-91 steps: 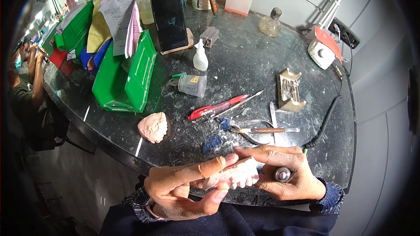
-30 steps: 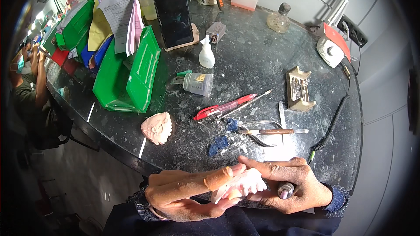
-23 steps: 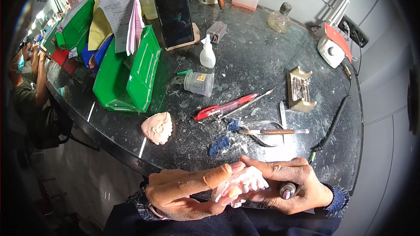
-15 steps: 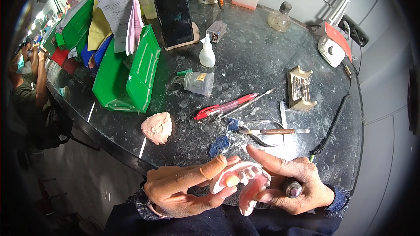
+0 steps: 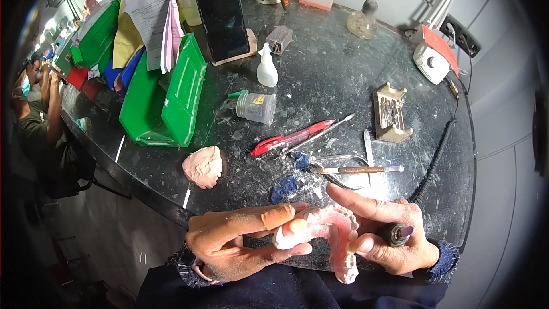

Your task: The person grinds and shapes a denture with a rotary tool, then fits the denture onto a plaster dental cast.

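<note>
My left hand (image 5: 243, 243) grips the left end of a horseshoe-shaped dental cast (image 5: 287, 239), white and pale with pink along its arch, between fingers and thumb. A pink denture piece (image 5: 337, 240) curves along its right part; I cannot tell how firmly it sits there. My right hand (image 5: 397, 226) wraps round a dark rotary handpiece (image 5: 393, 233) with a purple grinding tip, which points away from the cast. The right thumb touches the cast's right side, while the index finger stretches out above it. A bandage-coloured wrap (image 5: 278, 216) covers my left index finger.
Beyond my hands lie a wooden-handled spatula (image 5: 360, 170), a red pen (image 5: 291, 137) and blue scraps (image 5: 284, 189). A pinkish cast (image 5: 203, 167) sits left, near a green bin (image 5: 163, 103). A bur holder (image 5: 392, 113) stands right, beside a coiled cord (image 5: 437, 163). A person (image 5: 40, 109) sits far left.
The cast and pink piece have turned between my hands, and more of the pink inner arch shows. My right hand has shifted slightly right, and the handpiece tip shows more.
</note>
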`<state>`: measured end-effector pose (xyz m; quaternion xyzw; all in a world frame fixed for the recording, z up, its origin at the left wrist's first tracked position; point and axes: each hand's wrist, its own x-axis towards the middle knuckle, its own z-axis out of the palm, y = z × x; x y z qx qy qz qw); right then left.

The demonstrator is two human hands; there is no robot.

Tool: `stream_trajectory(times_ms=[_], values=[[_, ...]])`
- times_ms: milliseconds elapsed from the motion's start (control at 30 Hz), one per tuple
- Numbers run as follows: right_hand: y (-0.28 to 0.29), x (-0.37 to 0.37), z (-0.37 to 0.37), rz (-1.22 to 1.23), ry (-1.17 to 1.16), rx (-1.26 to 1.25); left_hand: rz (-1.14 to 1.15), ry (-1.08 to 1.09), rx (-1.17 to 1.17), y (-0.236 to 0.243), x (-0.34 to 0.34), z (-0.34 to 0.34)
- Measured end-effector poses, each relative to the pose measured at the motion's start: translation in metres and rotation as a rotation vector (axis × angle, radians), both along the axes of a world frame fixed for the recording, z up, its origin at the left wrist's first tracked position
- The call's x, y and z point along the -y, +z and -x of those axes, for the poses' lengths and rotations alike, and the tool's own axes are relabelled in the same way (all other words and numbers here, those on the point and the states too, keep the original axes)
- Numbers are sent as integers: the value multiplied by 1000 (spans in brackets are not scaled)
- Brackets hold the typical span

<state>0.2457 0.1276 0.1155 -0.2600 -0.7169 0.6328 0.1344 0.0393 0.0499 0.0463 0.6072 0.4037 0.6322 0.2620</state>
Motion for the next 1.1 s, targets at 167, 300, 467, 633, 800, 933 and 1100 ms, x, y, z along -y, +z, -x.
stream_trajectory(times_ms=[167,300,467,633,800,933,1100], values=[[-6,0,4,-23,20,-61,30,99,38,-1,4,1],[-11,4,7,-69,-169,-168,-51,144,42,-2,4,4],[-18,2,5,-552,-209,-241,-72,153,-53,2,3,6],[-13,7,2,-623,-229,-193,-133,130,-140,-1,1,10],[-16,3,8,-663,-187,-224,-221,162,-190,2,4,9],[-14,8,4,-679,-212,-202,-311,62,-28,-8,-5,3],[-21,0,6,-638,-179,-275,-268,44,-96,-5,-9,10]])
